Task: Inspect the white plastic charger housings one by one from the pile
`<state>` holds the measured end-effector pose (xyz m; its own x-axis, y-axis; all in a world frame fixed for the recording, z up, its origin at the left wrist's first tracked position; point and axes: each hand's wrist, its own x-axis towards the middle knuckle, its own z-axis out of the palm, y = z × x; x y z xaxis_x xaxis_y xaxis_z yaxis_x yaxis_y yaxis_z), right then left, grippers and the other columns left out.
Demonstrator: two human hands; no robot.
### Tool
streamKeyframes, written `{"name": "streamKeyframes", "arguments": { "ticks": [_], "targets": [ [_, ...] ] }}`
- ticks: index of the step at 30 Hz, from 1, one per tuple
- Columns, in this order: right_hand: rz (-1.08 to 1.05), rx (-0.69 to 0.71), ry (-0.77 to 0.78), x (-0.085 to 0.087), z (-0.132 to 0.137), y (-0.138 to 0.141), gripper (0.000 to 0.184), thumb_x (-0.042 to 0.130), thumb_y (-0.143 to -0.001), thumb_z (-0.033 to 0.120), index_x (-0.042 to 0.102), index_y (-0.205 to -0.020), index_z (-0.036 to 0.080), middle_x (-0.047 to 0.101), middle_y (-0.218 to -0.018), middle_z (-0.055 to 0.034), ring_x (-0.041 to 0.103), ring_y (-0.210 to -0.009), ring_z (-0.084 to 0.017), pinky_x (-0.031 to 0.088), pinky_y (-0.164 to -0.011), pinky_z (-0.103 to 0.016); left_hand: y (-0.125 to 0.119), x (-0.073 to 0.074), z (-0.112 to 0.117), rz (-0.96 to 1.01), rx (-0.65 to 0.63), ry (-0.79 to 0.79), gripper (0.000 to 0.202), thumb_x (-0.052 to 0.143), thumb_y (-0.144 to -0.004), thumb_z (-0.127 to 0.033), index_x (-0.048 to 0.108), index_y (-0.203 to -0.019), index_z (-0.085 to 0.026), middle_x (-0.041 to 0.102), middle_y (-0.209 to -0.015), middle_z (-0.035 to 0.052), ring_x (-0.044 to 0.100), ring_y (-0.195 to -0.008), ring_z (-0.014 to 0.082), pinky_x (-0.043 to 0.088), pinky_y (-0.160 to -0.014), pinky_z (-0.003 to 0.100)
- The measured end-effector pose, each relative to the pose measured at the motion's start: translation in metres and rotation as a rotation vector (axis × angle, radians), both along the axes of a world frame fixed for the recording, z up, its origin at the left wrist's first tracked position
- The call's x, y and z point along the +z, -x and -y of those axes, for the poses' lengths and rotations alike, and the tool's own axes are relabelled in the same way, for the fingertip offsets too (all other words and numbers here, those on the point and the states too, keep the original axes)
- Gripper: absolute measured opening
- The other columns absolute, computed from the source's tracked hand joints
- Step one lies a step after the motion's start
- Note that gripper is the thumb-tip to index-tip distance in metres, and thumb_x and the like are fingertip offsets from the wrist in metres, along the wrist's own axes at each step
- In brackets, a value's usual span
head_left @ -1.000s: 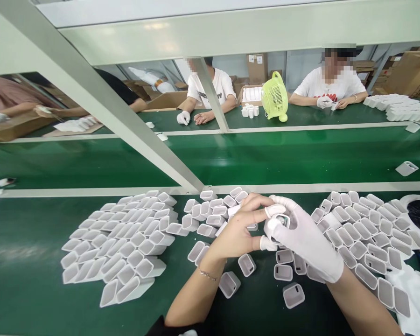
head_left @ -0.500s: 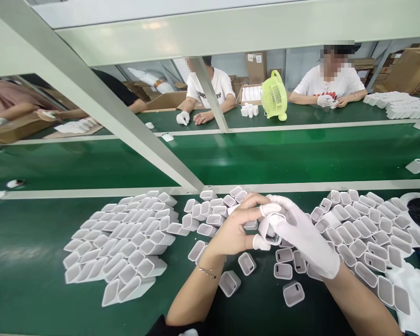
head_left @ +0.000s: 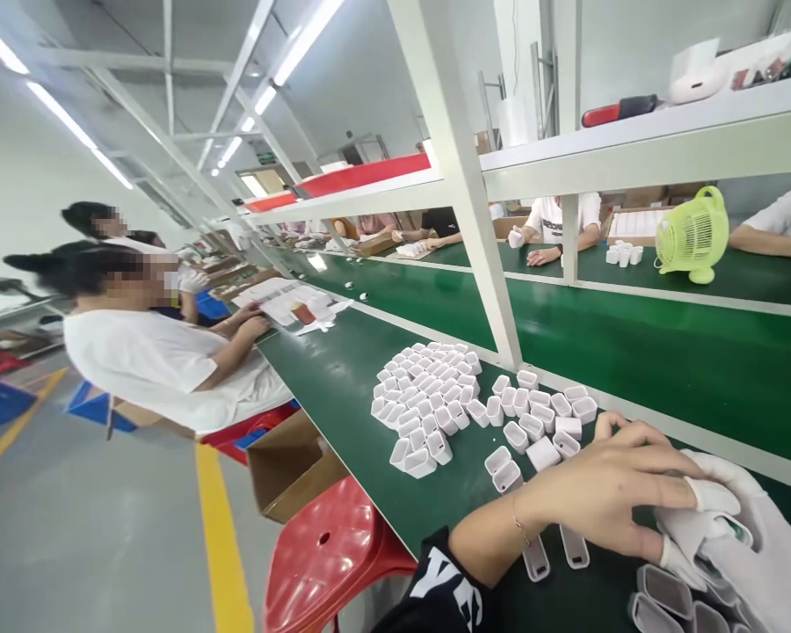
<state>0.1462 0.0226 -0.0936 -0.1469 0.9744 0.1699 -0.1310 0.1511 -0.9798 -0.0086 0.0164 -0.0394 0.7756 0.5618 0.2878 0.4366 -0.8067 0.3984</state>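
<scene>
My left hand, bare but for white finger covers on the thumb and a finger, is closed around a small white plastic shell. My right hand, in a white glove, grips the same shell from the other side, and its fingers partly hide it. Just below both hands stand several more open white shells. Left of my left hand, loose shells lie scattered, some upright and some tipped. Beyond them is a tightly packed group of shells with their openings up.
A green conveyor belt runs past the worktable. A slanted white post rises at the table's back edge. A red stool and a cardboard box are at the left. Co-workers sit beside and across, near a lime-green fan.
The view has swung left, bringing the aisle, stool and seated co-workers into sight. My hands now appear further right, still together on the shell.
</scene>
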Motion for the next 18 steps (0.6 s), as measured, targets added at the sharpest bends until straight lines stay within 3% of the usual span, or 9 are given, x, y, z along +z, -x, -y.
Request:
{"name": "streamKeyframes", "arguments": {
  "ticks": [2,4,7,9,12,16,18],
  "targets": [
    [0.029,-0.024,-0.096,-0.011,-0.007,0.001,0.079,0.083,-0.026,0.006,0.006,-0.040,0.019,0.006,-0.051,0.0040,0.033,-0.059,-0.020,0.047,-0.066,-0.036,0.002,0.004,0.001,0.013,-0.017,-0.030,0.040,0.068,-0.085,-0.042,0.067,-0.115,-0.015,0.060,-0.134,0.0038,0.051,-0.121,0.0218,0.040,-0.104,0.034],
    [0.074,-0.010,-0.151,-0.023,-0.012,0.002,0.082,0.082,-0.024,0.007,0.003,-0.042,0.018,0.006,-0.049,0.0034,0.030,-0.057,-0.021,0.046,-0.063,-0.038,0.005,0.007,0.001,0.015,-0.025,-0.048,0.041,0.070,-0.083,-0.041,0.066,-0.115,-0.015,0.058,-0.135,0.0035,0.051,-0.122,0.0208,0.041,-0.105,0.031],
    [0.119,-0.004,-0.250,-0.038,-0.014,0.008,0.072,0.080,-0.023,0.012,0.011,-0.038,0.018,0.013,-0.045,0.0010,0.037,-0.062,-0.025,0.045,-0.067,-0.043,0.008,0.011,-0.001,-0.013,-0.031,-0.096,0.038,0.068,-0.085,-0.043,0.068,-0.113,-0.018,0.057,-0.137,0.0019,0.049,-0.126,0.0215,0.041,-0.105,0.031],
    [0.138,-0.051,-0.307,-0.045,-0.012,0.012,0.059,0.078,-0.021,0.015,0.020,-0.035,0.021,0.025,-0.043,-0.0016,0.046,-0.080,-0.033,0.042,-0.073,-0.048,0.008,0.012,-0.003,-0.033,-0.054,-0.147,0.036,0.065,-0.087,-0.045,0.070,-0.108,-0.017,0.057,-0.137,0.0026,0.048,-0.127,0.0205,0.041,-0.105,0.027],
    [0.229,-0.053,-0.343,-0.048,-0.012,0.008,0.050,0.073,-0.021,0.009,0.025,-0.031,0.022,0.041,-0.043,-0.0021,0.047,-0.103,-0.038,0.040,-0.077,-0.050,0.007,0.012,-0.005,-0.066,-0.099,-0.213,0.037,0.057,-0.091,-0.047,0.071,-0.105,-0.016,0.056,-0.137,0.0033,0.048,-0.127,0.0174,0.040,-0.104,0.023],
    [0.443,0.170,-0.362,-0.041,-0.023,-0.016,0.046,0.069,-0.029,0.002,0.031,-0.023,0.027,0.036,-0.031,0.0014,0.056,-0.096,-0.032,0.042,-0.082,-0.044,0.007,0.008,-0.008,-0.083,-0.142,-0.253,0.044,0.043,-0.097,-0.050,0.072,-0.109,-0.019,0.057,-0.135,0.0003,0.048,-0.126,0.0166,0.040,-0.102,0.025],
    [0.495,0.196,-0.306,-0.035,-0.025,-0.015,0.049,0.073,-0.030,0.005,0.033,-0.020,0.031,0.037,-0.029,0.0028,0.059,-0.091,-0.030,0.045,-0.080,-0.041,0.008,0.008,-0.009,-0.064,-0.165,-0.266,0.051,0.036,-0.098,-0.052,0.071,-0.112,-0.019,0.056,-0.136,0.0008,0.048,-0.126,0.0174,0.040,-0.100,0.027]
  ]
}}
